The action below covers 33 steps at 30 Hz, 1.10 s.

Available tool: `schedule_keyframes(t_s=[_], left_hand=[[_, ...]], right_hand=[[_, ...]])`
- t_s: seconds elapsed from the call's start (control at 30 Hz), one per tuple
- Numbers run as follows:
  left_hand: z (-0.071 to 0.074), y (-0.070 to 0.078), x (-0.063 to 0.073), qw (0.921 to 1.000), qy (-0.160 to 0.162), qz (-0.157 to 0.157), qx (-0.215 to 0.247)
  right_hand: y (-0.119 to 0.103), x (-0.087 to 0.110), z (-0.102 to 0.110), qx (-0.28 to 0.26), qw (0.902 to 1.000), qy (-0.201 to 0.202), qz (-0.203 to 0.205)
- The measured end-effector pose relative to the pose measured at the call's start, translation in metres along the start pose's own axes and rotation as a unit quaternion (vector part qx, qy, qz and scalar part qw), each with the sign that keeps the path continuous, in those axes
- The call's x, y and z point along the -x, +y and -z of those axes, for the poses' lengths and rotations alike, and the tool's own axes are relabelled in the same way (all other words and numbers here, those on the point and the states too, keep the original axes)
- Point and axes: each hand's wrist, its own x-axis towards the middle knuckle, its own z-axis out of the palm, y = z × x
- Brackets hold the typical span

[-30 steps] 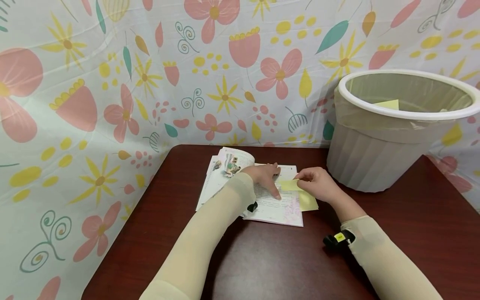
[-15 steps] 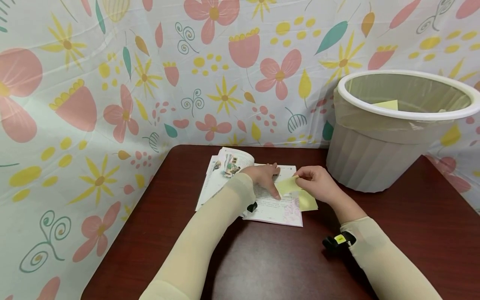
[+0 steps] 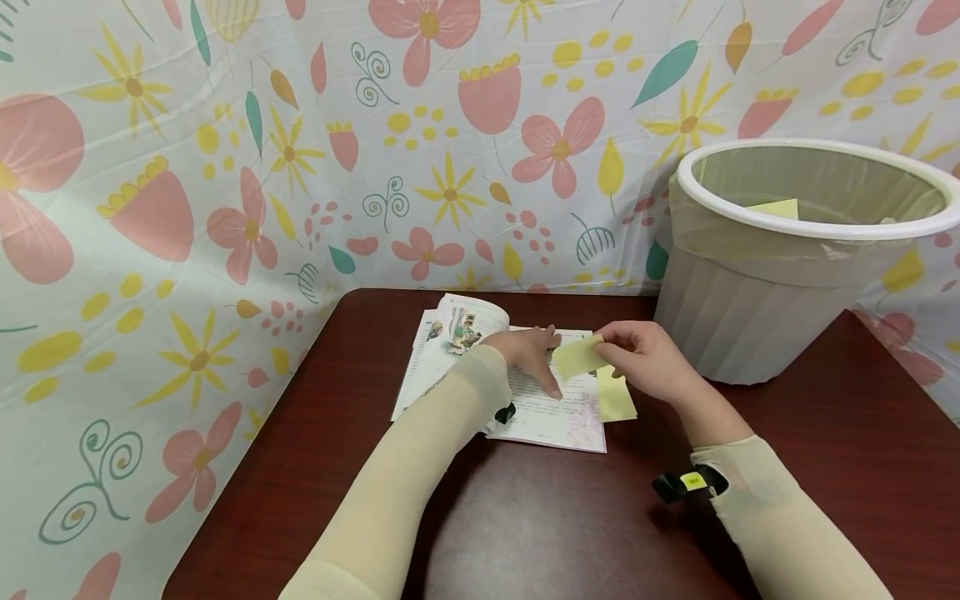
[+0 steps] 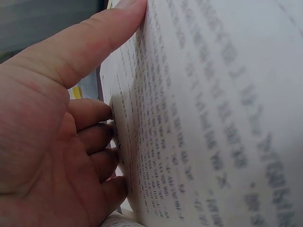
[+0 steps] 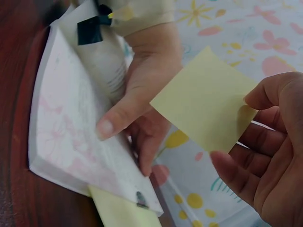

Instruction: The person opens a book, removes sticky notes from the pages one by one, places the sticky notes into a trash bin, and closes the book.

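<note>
An open printed book (image 3: pixel 551 423) lies on the table, its left pages curling up beside a coloured picture. My left hand (image 3: pixel 528 352) rests on the right-hand page with thumb and fingers spread; its fingertips meet the paper in the left wrist view. Between thumb and fingers, my right hand (image 3: pixel 647 360) pinches a square yellow sticky note (image 5: pixel 203 101) by its edge. That note hangs over the page's upper right part, apart from the paper in the right wrist view. A second yellow sticky note (image 3: pixel 617 400) juts out from the book's right edge.
At the back right stands a tall grey waste bin (image 3: pixel 738 308) with a white rim and a clear liner. A yellow paper (image 3: pixel 776 208) shows inside it. The dark red table (image 3: pixel 525 525) meets a flowered curtain (image 3: pixel 465 150) behind.
The sticky note in my right hand has come up off the page, from lying almost flat to being held above it. My right hand has risen slightly; the left has stayed put.
</note>
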Motion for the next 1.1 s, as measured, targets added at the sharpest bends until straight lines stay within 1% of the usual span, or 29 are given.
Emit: schedule_keyframes(t_s=[0.2,0.37,0.47,0.6,0.7,0.73,0.83,0.9,1.0,1.07,1.1], left_hand=[[0.001,0.000,0.002,0.9999,-0.002,0.010,0.003],[0.001,-0.002,0.003,0.9995,-0.003,0.030,0.011],[0.001,-0.002,0.004,0.9994,-0.002,0.032,0.015],[0.002,-0.001,0.004,0.9995,-0.008,0.029,-0.004],[0.002,-0.001,0.005,0.9996,-0.008,0.022,-0.014],[0.001,-0.001,0.006,0.9998,-0.005,0.019,-0.010],[0.001,-0.003,0.007,1.0000,-0.004,0.007,0.006],[0.002,-0.005,0.007,0.9999,-0.007,0.007,0.011],[0.003,-0.007,0.007,0.9999,-0.005,0.013,0.004],[0.004,-0.007,0.007,0.9999,-0.002,0.017,0.000],[0.004,-0.008,0.007,0.9999,-0.001,0.016,-0.001]], right_hand=[[-0.009,0.001,0.004,-0.010,0.9998,0.017,0.011],[-0.021,0.002,0.006,-0.018,0.9990,0.022,0.033],[-0.031,0.004,0.009,-0.013,0.9980,0.035,0.051],[-0.047,0.004,0.020,0.013,0.9950,0.062,0.077],[-0.066,0.000,0.037,0.048,0.9899,0.082,0.105],[-0.073,-0.002,0.044,0.060,0.9872,0.089,0.118],[-0.101,-0.010,0.070,0.086,0.9801,0.096,0.151],[-0.121,-0.018,0.090,0.100,0.9744,0.099,0.176],[-0.150,-0.033,0.120,0.110,0.9676,0.112,0.198],[-0.166,-0.044,0.140,0.099,0.9656,0.122,0.207],[-0.172,-0.050,0.150,0.083,0.9663,0.125,0.209]])
